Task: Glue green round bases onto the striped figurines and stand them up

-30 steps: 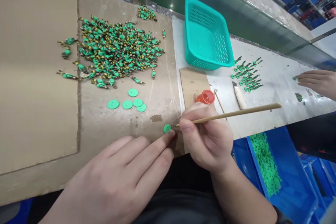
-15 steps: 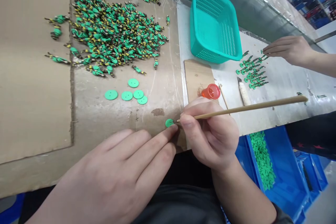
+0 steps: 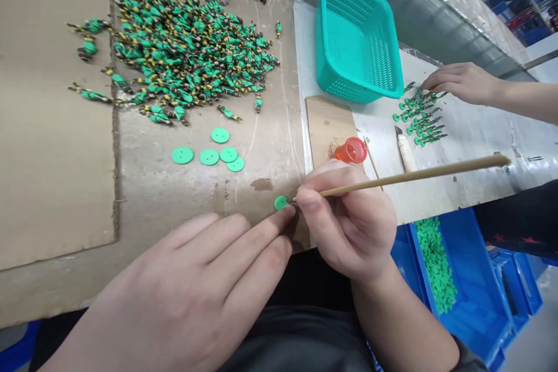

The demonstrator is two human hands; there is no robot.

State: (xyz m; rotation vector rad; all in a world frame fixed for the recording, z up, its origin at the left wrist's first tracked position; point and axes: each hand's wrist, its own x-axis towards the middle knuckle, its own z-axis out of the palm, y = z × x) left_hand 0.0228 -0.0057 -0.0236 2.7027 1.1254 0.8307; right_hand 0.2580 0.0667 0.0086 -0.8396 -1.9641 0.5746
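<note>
My right hand (image 3: 349,221) is closed around a thin wooden brush (image 3: 418,174), its tip resting on a small green disc (image 3: 281,202) at the near edge of the cardboard-covered table (image 3: 56,128). My left hand (image 3: 196,290) lies flat with fingers stretched out, and one fingertip presses the edge of that disc. Several more green discs (image 3: 209,154) lie just beyond. Farther back spreads a big heap of small green, yellow and black figures (image 3: 183,52).
A small orange cap (image 3: 352,151) sits on a cardboard pad by my right hand. A teal basket (image 3: 355,35) stands behind it. Another person's hand (image 3: 462,81) touches rows of green figures (image 3: 421,119). A white-handled knife (image 3: 404,151) lies nearby. A blue bin (image 3: 471,279) of green pieces sits below.
The view has shifted slightly. The other person's hand moved from the right edge in to the rows of green figures. My hands, brush and disc stay put.
</note>
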